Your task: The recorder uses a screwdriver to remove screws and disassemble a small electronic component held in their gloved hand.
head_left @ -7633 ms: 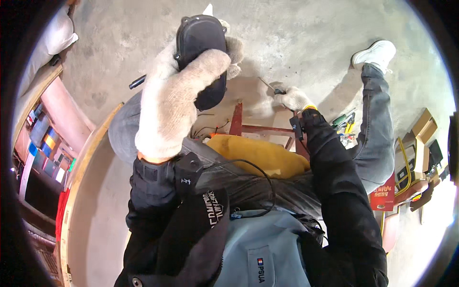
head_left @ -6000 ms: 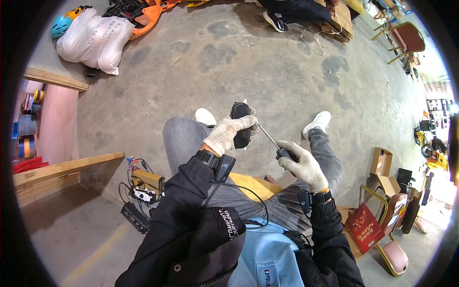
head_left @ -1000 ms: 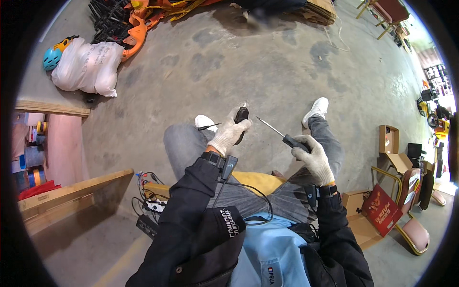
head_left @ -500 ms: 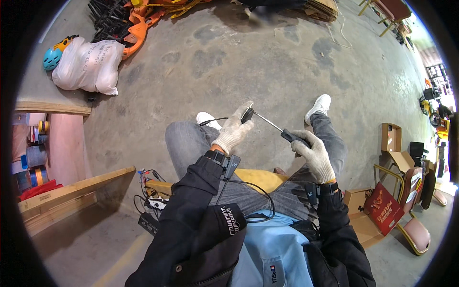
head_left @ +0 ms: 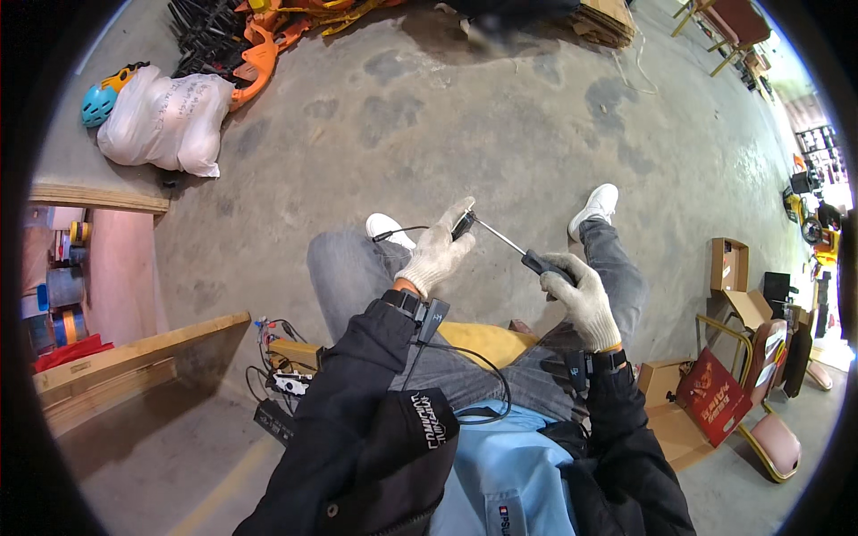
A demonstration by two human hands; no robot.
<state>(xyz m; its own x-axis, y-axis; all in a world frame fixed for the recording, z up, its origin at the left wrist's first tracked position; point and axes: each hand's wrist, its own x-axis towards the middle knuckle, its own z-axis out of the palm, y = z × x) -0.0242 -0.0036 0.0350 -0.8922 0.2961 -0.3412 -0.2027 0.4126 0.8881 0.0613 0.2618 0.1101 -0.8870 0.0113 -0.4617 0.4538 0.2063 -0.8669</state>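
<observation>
Both my hands wear white knitted gloves and are raised over the floor between my knees. My left hand (head_left: 437, 257) is closed around a small black part (head_left: 463, 224), with a thin black cable (head_left: 394, 233) running from it to the left. My right hand (head_left: 583, 299) grips the dark handle of a screwdriver (head_left: 500, 238). The screwdriver's metal shaft slants up and left, its tip at the black part. Whether the tip sits in a screw is too small to tell. Fingers hide much of the black part.
At my left are a wooden frame (head_left: 143, 349) and a bundle of wires and electronics (head_left: 290, 382). A stuffed white bag (head_left: 166, 121) and blue helmet (head_left: 97, 105) lie far left. Open cardboard boxes (head_left: 677, 433), a red bag (head_left: 714, 397) and a chair (head_left: 776, 445) stand at right.
My right hand has shifted slightly left and down with the screwdriver. The black part in my left hand has turned a little; the tip stays at it.
</observation>
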